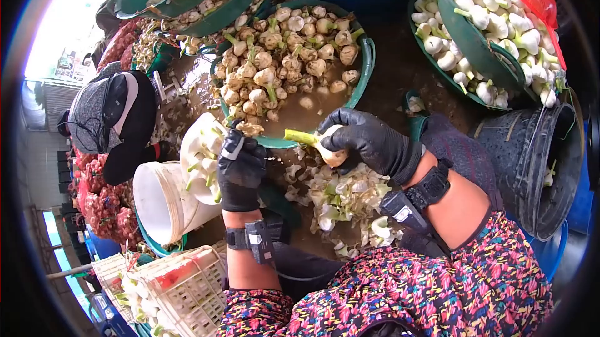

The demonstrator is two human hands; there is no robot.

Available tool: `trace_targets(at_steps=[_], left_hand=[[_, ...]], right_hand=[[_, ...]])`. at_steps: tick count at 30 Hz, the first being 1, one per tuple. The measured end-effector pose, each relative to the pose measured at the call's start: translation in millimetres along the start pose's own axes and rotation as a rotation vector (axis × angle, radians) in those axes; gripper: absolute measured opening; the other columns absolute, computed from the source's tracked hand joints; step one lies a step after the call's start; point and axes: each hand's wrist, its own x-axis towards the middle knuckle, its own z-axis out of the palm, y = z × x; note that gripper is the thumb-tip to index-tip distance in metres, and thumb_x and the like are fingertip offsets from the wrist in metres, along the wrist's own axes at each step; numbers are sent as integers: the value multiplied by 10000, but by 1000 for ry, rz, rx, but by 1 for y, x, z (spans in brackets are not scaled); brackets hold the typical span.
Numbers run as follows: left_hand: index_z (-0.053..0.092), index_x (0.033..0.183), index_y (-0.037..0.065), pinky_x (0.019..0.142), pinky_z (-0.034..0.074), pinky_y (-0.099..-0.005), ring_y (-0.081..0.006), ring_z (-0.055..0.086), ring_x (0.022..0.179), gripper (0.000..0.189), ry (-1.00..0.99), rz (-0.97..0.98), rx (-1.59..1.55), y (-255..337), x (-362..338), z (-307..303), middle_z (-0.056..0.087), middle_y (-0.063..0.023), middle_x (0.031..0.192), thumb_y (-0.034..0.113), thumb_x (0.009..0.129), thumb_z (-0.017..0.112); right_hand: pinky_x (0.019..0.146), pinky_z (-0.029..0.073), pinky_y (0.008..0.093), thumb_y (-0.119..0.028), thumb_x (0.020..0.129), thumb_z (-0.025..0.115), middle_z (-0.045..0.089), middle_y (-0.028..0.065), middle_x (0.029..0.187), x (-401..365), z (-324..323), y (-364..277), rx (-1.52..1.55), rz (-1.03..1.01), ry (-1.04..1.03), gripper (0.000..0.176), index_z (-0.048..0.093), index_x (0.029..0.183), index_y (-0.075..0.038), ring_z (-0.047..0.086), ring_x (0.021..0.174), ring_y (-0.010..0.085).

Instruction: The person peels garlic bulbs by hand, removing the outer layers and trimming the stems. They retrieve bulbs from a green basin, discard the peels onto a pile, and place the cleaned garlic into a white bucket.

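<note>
My right hand (369, 143), in a black glove, grips a garlic bulb (334, 157) whose green stem points left. Beside it my left hand (242, 171), also gloved, is closed in a fist with a pale grey patch at the thumb. A scrap of brown peel (251, 129) shows at its fingertips; what else the fist holds I cannot tell. Just beyond both hands stands a green tub (369, 55) of unpeeled garlic bulbs (294, 49) in murky water. Loose white peelings (344, 196) lie in a heap below my hands.
A white bucket (159, 202) lies tipped at left, near a container of cleaned garlic (203, 162). A person in a dark cap (112, 112) is close by. Green basins (494, 62) of white bulbs stand at right, above a black bucket (531, 168). A cream crate (187, 287) is lower left.
</note>
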Motion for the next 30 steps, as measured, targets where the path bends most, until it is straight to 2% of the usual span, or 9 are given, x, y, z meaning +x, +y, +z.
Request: trace_targets(at_steps=[1,3,5,7,10,14,17,22,30], left_hand=[[496,1200,-26,601,442,-174,-81,488,695,300,-21,-25,-275,-4,-1,1,500,1,791,122,966,380],[511,1234,-11,572,454,-196,-78,514,638,328,-51,-472,-517,19,-11,30,567,-11,755,135,941,487],[447,1317,4,525,465,-228,-120,549,573,450,-213,-408,232,13,-27,50,593,-44,814,35,874,524],[468,1282,-8,587,496,-252,-136,585,652,421,-130,-658,-313,36,-22,58,614,-65,881,112,888,557],[511,1215,-11,677,505,-267,-145,606,757,374,-5,-522,-613,58,-11,58,622,-72,950,182,899,566],[536,1150,-30,775,487,-265,-153,606,845,343,96,-385,-720,60,-4,72,624,-82,985,193,892,575],[575,1142,-18,698,504,-259,-135,611,765,302,149,-422,-720,60,-3,72,635,-74,921,139,885,588],[569,1123,-32,730,477,-242,-131,601,807,296,70,-448,-607,72,-6,62,623,-60,929,131,875,559],[541,1150,-47,710,504,-268,-155,611,755,324,102,-439,-654,82,-7,70,613,-78,879,120,873,531]], right_hand=[[716,507,264,-100,739,694,596,54,914,0,0,-10,193,365,95,318,587,1031,-38,598,842,138],[743,492,261,-77,698,710,603,43,944,2,-2,-10,82,331,101,370,592,1047,-39,584,847,106],[766,495,286,-138,676,715,622,102,934,2,2,-14,-311,171,211,360,589,991,-20,607,833,148],[787,486,315,-147,673,704,621,116,944,1,6,-8,-462,-18,239,408,574,1037,-15,607,856,153],[828,471,341,-131,679,675,605,141,1000,-1,16,-8,-292,-103,269,439,557,1090,-31,606,926,230],[914,451,347,-118,645,742,590,134,1120,-1,22,-4,-603,-319,209,557,554,1163,-40,586,1034,252],[920,452,348,-134,671,759,592,129,1128,-2,24,-3,-591,-373,228,566,543,1183,-25,586,1043,229],[831,493,280,-138,703,751,604,120,1089,1,25,11,142,79,221,613,498,1247,-14,582,957,131],[864,482,269,-84,775,697,578,94,1125,2,21,11,71,26,197,591,441,1301,1,564,998,125]])
